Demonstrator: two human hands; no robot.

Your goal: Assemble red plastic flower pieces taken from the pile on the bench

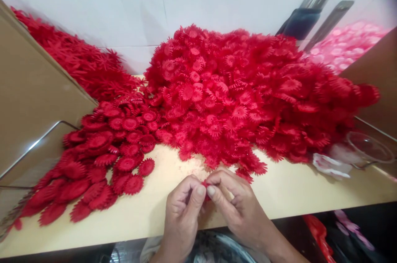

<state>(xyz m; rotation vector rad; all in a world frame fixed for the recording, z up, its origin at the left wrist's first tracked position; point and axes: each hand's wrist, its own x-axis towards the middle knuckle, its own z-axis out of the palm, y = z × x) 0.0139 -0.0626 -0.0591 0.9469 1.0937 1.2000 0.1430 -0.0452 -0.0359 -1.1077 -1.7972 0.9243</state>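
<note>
Above the table's front edge, my left hand (183, 213) and my right hand (240, 205) meet with thumbs and forefingers pinched together. Between the fingertips they share a small red artificial flower piece (207, 197), mostly hidden by the thumbs. Just beyond my hands rises a large heap of loose red fringed flower pieces (214, 118). To the left lies a spread of red fringed discs (133, 184), flatter and more compact, some overlapping.
A cardboard panel (34, 77) stands at left, with red star-shaped pieces (83, 60) behind it. Pink pieces (347, 46), two metal blades (330, 23), a clear plastic cup (369, 147) and crumpled white plastic (331, 167) are at right. A tiled wall (133, 2) closes the back.
</note>
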